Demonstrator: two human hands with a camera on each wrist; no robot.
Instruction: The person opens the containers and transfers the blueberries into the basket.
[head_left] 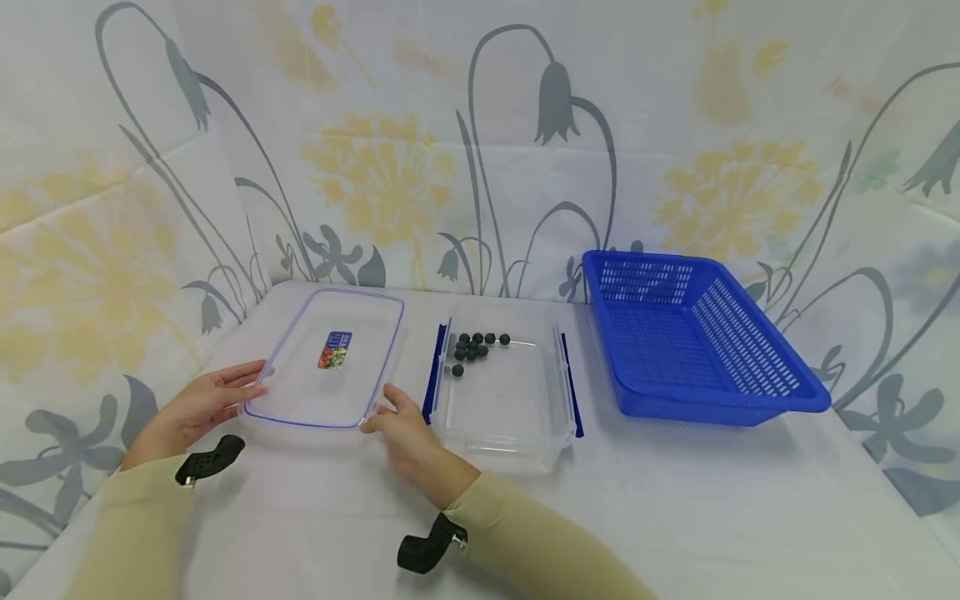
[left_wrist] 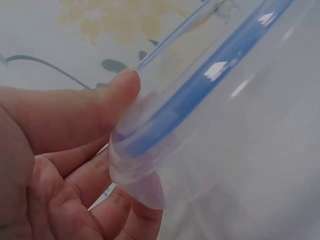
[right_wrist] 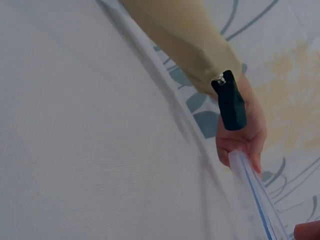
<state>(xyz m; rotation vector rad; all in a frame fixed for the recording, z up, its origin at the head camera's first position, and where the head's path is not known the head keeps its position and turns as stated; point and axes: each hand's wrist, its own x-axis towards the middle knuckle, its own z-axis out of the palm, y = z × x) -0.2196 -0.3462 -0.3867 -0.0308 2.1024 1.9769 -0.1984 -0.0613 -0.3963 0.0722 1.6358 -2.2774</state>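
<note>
A clear rectangular lid point(head_left: 322, 358) with a blue seal and a small label lies low over the table at the left. My left hand point(head_left: 225, 398) pinches its near left corner. In the left wrist view the thumb point(left_wrist: 115, 95) sits on top of the lid's corner point(left_wrist: 165, 115) and the fingers curl beneath. My right hand point(head_left: 386, 415) holds the lid's near right corner between thumb and fingers. The right wrist view shows the left hand point(right_wrist: 242, 140) gripping the lid's edge point(right_wrist: 255, 195). Beside the lid stands an open clear container point(head_left: 510, 417) with several dark balls point(head_left: 471, 347) at its far end.
A blue slotted basket point(head_left: 750, 392) stands at the right, holding nothing that I can see. A flowered cloth covers the table and hangs as a backdrop behind and to both sides. Black wrist mounts point(head_left: 210, 458) sit on both beige sleeves.
</note>
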